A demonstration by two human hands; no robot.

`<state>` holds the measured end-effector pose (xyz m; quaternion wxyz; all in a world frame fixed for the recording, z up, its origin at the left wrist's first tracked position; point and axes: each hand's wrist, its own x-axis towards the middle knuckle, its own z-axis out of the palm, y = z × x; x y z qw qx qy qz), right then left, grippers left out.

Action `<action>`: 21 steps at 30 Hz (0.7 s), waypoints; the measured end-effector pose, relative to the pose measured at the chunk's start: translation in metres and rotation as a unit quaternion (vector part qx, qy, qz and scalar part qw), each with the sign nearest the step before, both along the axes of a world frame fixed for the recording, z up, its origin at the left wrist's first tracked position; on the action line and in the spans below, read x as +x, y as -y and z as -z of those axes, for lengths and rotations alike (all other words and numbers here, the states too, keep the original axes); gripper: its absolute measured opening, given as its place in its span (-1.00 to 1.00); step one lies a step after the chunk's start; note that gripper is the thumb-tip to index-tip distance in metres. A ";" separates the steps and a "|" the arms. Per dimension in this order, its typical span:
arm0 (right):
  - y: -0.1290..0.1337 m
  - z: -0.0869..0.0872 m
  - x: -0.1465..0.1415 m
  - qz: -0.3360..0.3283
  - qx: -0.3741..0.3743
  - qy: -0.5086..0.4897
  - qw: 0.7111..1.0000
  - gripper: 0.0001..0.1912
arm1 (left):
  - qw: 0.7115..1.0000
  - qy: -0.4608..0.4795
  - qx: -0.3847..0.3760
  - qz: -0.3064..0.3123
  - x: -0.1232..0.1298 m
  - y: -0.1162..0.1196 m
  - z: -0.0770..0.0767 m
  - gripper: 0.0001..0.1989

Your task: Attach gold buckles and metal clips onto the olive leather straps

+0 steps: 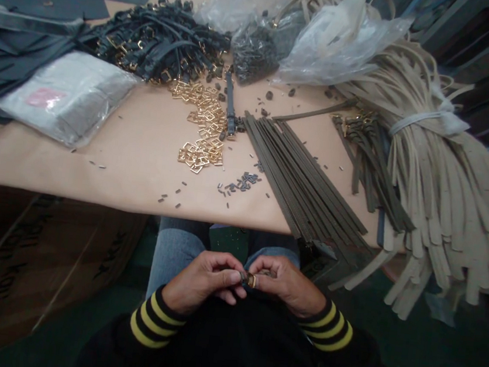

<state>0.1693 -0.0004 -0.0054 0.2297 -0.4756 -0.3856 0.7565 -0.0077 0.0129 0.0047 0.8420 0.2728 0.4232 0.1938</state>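
Above my lap, my left hand (205, 279) and my right hand (286, 282) meet in front of my chest. Between their fingertips sits a small gold metal buckle (251, 280). My right fingers pinch it, and my fingers hide part of it. My left fingers pinch a short dark strap end (243, 276) right against the buckle. Whether the strap passes through the buckle is hidden. Black sleeves with yellow stripes (153, 320) cover both wrists.
A kraft-paper-covered table edge (92, 198) runs in front of me. On it lie loose gold buckles (203, 137), small dark metal pieces (240, 183), a stack of dark strips (302, 178), a bundle of beige straps (451, 189) and bagged parts (64, 98). A cardboard box (34, 248) stands at my left.
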 end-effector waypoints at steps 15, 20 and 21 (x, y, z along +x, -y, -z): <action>0.000 0.000 0.004 -0.038 0.094 0.094 0.990 -0.85 | 0.996 -0.053 0.054 -0.043 0.008 0.008 -0.001 -0.80; 0.000 -0.002 0.004 -0.047 0.111 0.123 0.985 -0.86 | 0.990 -0.090 0.105 -0.014 0.011 0.007 -0.003 -0.82; 0.000 -0.002 0.004 -0.053 0.117 0.129 0.983 -0.87 | 0.989 -0.095 0.117 -0.010 0.012 0.007 -0.003 -0.83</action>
